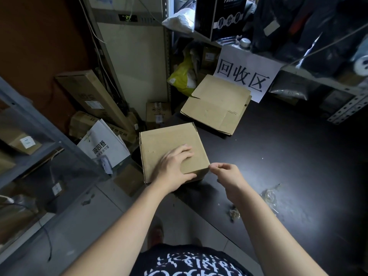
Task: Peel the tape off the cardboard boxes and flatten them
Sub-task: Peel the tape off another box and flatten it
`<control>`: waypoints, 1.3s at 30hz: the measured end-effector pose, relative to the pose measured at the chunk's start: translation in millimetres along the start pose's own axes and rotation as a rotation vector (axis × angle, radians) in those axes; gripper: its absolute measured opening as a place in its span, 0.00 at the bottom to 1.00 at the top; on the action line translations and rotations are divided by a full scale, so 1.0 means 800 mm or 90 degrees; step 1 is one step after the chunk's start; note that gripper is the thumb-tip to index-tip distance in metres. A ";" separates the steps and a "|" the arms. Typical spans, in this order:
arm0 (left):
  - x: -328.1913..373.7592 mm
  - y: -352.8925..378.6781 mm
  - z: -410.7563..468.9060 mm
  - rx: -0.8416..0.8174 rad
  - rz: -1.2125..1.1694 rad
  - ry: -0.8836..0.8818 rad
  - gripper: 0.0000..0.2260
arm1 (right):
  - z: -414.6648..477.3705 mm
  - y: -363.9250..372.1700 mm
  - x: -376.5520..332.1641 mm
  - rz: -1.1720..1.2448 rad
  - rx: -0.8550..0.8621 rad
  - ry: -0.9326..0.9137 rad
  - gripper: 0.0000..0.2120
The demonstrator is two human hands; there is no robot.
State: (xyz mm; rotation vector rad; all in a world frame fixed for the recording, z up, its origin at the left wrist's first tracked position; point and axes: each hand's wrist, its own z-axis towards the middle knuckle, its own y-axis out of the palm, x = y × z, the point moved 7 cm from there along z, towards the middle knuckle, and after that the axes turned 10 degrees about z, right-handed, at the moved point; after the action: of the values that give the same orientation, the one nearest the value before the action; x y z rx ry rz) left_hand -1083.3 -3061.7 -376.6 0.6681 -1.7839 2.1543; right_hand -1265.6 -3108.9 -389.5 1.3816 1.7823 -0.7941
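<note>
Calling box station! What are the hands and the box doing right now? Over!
Left hand flat on box top, pressing. Right hand pinching box's near right corner. Box not yet flattened. Tape scraps on table, nothing blocking.

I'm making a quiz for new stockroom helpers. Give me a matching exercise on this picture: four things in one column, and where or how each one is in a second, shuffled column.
Column one
1. left hand
2. right hand
3. flattened cardboard
4. tape scraps

Column two
A. loose on the table, nearer the person than the box
B. under the paper sign, at the table's far side
C. pinching at the box's near right corner
D. spread on top of the box

Pairs: 1-D, 2-C, 3-B, 4-A
</note>
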 end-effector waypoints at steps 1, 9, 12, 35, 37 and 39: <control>0.000 0.000 0.000 0.001 0.002 0.000 0.30 | 0.001 -0.001 0.001 0.011 0.010 0.005 0.10; 0.002 -0.001 0.000 0.008 0.015 0.002 0.29 | 0.004 -0.011 -0.003 0.022 0.055 -0.039 0.06; 0.004 -0.001 0.000 0.010 0.017 0.003 0.29 | 0.005 -0.014 -0.003 0.005 0.055 -0.035 0.01; 0.013 0.009 0.004 -0.008 0.021 0.010 0.30 | -0.010 -0.015 0.008 0.084 0.092 -0.154 0.09; 0.016 0.013 0.004 -0.016 0.016 0.013 0.31 | -0.012 -0.020 0.014 0.077 0.101 -0.170 0.10; 0.016 0.015 0.006 -0.020 0.020 0.010 0.31 | -0.012 -0.022 0.015 0.078 0.102 -0.169 0.09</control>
State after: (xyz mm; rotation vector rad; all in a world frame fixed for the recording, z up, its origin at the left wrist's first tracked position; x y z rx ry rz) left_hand -1099.0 -3070.3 -379.5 0.6175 -1.8274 2.1418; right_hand -1286.0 -3098.9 -393.4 1.3999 1.4423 -1.0192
